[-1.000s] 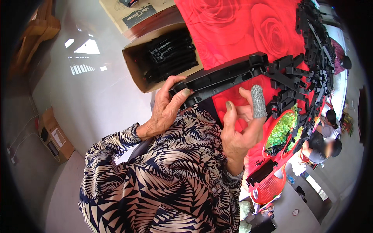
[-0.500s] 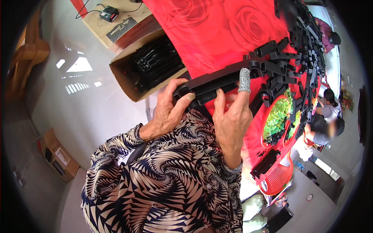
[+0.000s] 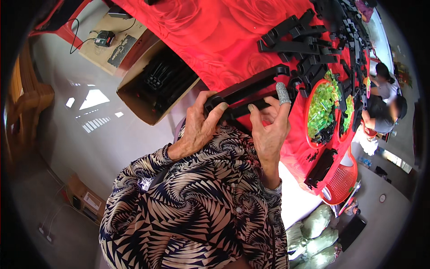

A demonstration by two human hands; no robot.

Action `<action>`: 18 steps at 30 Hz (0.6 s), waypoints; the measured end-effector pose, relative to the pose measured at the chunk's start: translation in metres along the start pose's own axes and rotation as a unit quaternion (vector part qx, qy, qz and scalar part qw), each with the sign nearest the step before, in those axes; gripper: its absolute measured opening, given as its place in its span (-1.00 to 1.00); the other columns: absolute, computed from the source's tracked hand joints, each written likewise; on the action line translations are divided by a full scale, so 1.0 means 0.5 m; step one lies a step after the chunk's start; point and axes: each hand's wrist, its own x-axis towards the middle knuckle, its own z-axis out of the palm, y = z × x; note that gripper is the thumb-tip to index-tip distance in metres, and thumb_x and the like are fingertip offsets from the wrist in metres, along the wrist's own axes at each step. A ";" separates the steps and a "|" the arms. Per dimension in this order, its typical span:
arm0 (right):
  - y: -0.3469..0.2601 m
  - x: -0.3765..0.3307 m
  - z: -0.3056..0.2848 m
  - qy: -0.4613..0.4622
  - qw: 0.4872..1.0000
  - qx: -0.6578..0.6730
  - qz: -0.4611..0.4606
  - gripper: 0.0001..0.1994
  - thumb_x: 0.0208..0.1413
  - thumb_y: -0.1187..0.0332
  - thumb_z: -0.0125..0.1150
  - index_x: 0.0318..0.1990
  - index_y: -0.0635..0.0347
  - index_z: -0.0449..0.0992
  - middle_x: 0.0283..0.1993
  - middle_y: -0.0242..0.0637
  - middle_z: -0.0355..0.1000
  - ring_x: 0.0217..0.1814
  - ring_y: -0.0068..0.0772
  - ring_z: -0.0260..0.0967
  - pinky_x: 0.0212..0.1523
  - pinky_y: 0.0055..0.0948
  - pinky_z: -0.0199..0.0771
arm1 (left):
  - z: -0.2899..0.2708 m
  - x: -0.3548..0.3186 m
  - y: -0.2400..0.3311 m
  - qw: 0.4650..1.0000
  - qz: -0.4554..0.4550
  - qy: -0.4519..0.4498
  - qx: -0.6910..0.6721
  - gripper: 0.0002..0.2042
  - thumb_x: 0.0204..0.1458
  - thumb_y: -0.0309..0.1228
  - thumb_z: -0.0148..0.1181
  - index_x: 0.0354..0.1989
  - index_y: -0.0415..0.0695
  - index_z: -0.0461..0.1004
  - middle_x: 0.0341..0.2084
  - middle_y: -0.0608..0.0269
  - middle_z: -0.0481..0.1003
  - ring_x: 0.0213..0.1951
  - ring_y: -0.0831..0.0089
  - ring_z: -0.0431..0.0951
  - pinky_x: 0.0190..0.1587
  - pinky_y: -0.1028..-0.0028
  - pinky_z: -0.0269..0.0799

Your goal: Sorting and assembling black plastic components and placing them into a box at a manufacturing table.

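Observation:
My left hand (image 3: 200,120) pinches the left end of a long black plastic part (image 3: 251,85), its thumb pressed on top. Joined there, a second, lower black bar (image 3: 242,110) runs beside the upper one, with a gap between them toward the right. My right hand (image 3: 272,127) grips this lower bar between thumb and fingers; a silvery-grey wrap (image 3: 283,93) covers one fingertip. Both hands are over the near edge of the red rose-patterned tablecloth (image 3: 215,45). A heap of similar black parts (image 3: 298,47) lies beyond the right hand.
Right of my hands, a red-rimmed tray (image 3: 307,123) holds green translucent pieces (image 3: 321,112). A black part (image 3: 321,168) lies by the table corner, near a red chair (image 3: 345,179). Left, a cardboard box (image 3: 127,105) holds black parts. Co-workers (image 3: 383,110) sit far right.
The upper and lower bars have spread apart at their right end. My right hand stays on the lower bar and my left on the joined end. The whole view has shifted.

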 end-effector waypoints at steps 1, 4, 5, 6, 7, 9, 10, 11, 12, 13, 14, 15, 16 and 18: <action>-0.001 0.001 0.002 0.003 1.000 0.001 0.003 -0.39 0.06 0.49 0.38 0.23 0.43 0.22 -0.22 -0.07 0.50 -0.41 -0.41 0.49 -0.41 -0.45 0.53 | 0.003 0.002 0.000 1.000 0.000 -0.004 0.002 -0.69 0.21 -0.36 0.20 -0.02 -0.32 0.37 -0.56 0.25 0.52 -0.59 0.58 0.45 -0.54 0.52 0.33; -0.003 -0.004 0.007 -0.002 1.000 0.019 0.018 -0.40 0.08 0.50 0.36 0.25 0.44 0.22 -0.20 -0.06 0.50 -0.38 -0.44 0.50 -0.37 -0.45 0.55 | 0.006 0.005 -0.003 0.999 -0.018 0.003 -0.040 -0.70 0.23 -0.36 0.17 -0.01 -0.33 0.36 -0.57 0.29 0.51 -0.61 0.62 0.42 -0.57 0.56 0.30; -0.004 -0.005 0.009 -0.001 1.000 -0.003 0.014 -0.39 0.07 0.50 0.36 0.25 0.43 0.21 -0.19 -0.03 0.50 -0.37 -0.34 0.52 -0.36 -0.38 0.57 | 0.005 0.005 -0.004 0.999 -0.023 0.003 -0.032 -0.70 0.22 -0.37 0.18 -0.01 -0.33 0.36 -0.57 0.28 0.51 -0.61 0.62 0.43 -0.57 0.57 0.31; -0.003 -0.005 0.010 0.001 1.000 -0.025 0.010 -0.38 0.07 0.50 0.36 0.26 0.43 0.20 -0.19 0.01 0.50 -0.36 -0.24 0.54 -0.34 -0.32 0.58 | 0.004 0.004 -0.004 0.999 -0.027 0.003 -0.024 -0.70 0.22 -0.37 0.19 -0.01 -0.33 0.36 -0.56 0.28 0.51 -0.61 0.62 0.43 -0.57 0.58 0.31; 0.003 -0.003 0.009 0.001 1.000 -0.024 0.014 -0.38 0.07 0.50 0.36 0.26 0.43 0.20 -0.19 0.01 0.50 -0.36 -0.24 0.54 -0.34 -0.32 0.58 | 0.005 0.004 -0.005 0.999 -0.030 0.002 -0.022 -0.70 0.22 -0.37 0.19 -0.01 -0.33 0.36 -0.56 0.28 0.51 -0.61 0.62 0.43 -0.57 0.58 0.31; 0.014 -0.002 0.005 -0.007 0.989 -0.128 -0.067 -0.35 0.01 0.45 0.42 0.21 0.44 0.19 -0.20 0.13 0.49 -0.34 0.08 0.54 -0.36 -0.13 0.57 | 0.008 0.000 -0.012 0.996 0.056 0.002 0.074 -0.69 0.19 -0.39 0.23 -0.01 -0.32 0.37 -0.55 0.24 0.52 -0.58 0.58 0.46 -0.55 0.54 0.34; 0.011 -0.005 0.000 -0.007 0.990 -0.128 -0.065 -0.35 0.01 0.45 0.42 0.21 0.44 0.19 -0.20 0.13 0.49 -0.34 0.08 0.54 -0.36 -0.13 0.57 | 0.010 0.000 -0.030 0.987 0.111 0.009 0.114 -0.67 0.17 -0.40 0.26 0.00 -0.32 0.35 -0.55 0.15 0.51 -0.57 0.48 0.49 -0.52 0.45 0.38; -0.009 -0.001 -0.008 -0.040 0.982 -0.180 -0.047 -0.34 -0.02 0.42 0.45 0.17 0.44 0.20 -0.20 0.19 0.47 -0.30 0.20 0.51 -0.35 -0.06 0.55 | 0.010 -0.002 -0.029 0.987 0.109 0.009 0.114 -0.67 0.17 -0.40 0.26 0.00 -0.32 0.35 -0.55 0.15 0.51 -0.57 0.48 0.49 -0.52 0.45 0.38; -0.020 -0.001 -0.011 -0.074 0.970 -0.230 -0.029 -0.33 -0.06 0.38 0.48 0.14 0.45 0.20 -0.19 0.24 0.46 -0.26 0.31 0.48 -0.34 0.01 0.53 | 0.010 -0.004 -0.026 0.987 0.106 -0.003 0.122 -0.66 0.16 -0.40 0.26 0.01 -0.31 0.34 -0.54 0.09 0.52 -0.55 0.41 0.51 -0.49 0.40 0.41; -0.018 -0.002 -0.010 -0.076 0.970 -0.230 -0.027 -0.33 -0.06 0.38 0.48 0.14 0.45 0.20 -0.19 0.24 0.46 -0.26 0.31 0.48 -0.34 0.01 0.53 | 0.009 -0.007 -0.025 0.986 0.104 -0.016 0.130 -0.65 0.16 -0.40 0.27 0.02 -0.30 0.33 -0.52 0.04 0.52 -0.52 0.33 0.54 -0.46 0.35 0.43; -0.013 0.000 -0.010 -0.075 0.967 -0.241 -0.023 -0.34 -0.08 0.38 0.48 0.10 0.44 0.21 -0.19 0.26 0.45 -0.24 0.31 0.48 -0.34 0.01 0.53 | 0.008 -0.006 -0.027 0.983 0.113 -0.028 0.139 -0.63 0.16 -0.39 0.27 0.04 -0.28 0.30 -0.46 -0.04 0.53 -0.47 0.22 0.57 -0.41 0.31 0.47; -0.009 0.002 -0.010 -0.075 0.965 -0.251 -0.020 -0.35 -0.11 0.37 0.49 0.07 0.44 0.21 -0.18 0.27 0.45 -0.23 0.30 0.48 -0.34 0.01 0.52 | 0.008 -0.007 -0.026 0.984 0.112 -0.028 0.139 -0.63 0.16 -0.39 0.27 0.04 -0.28 0.30 -0.46 -0.04 0.53 -0.47 0.22 0.57 -0.41 0.31 0.47; -0.005 0.003 -0.009 -0.076 0.965 -0.251 -0.019 -0.35 -0.11 0.37 0.49 0.07 0.44 0.21 -0.18 0.27 0.45 -0.23 0.30 0.48 -0.34 0.01 0.52 | 0.008 -0.008 -0.021 0.983 0.104 -0.039 0.144 -0.62 0.15 -0.39 0.28 0.04 -0.28 0.30 -0.44 -0.06 0.53 -0.44 0.19 0.58 -0.38 0.31 0.47; 0.001 0.006 -0.009 -0.068 0.966 -0.248 -0.012 -0.38 -0.13 0.42 0.47 0.04 0.42 0.23 -0.20 0.25 0.45 -0.22 0.29 0.49 -0.32 0.02 0.52 | 0.010 -0.010 -0.020 0.983 0.094 -0.050 0.148 -0.61 0.14 -0.39 0.28 0.05 -0.28 0.30 -0.42 -0.08 0.54 -0.41 0.16 0.60 -0.36 0.30 0.48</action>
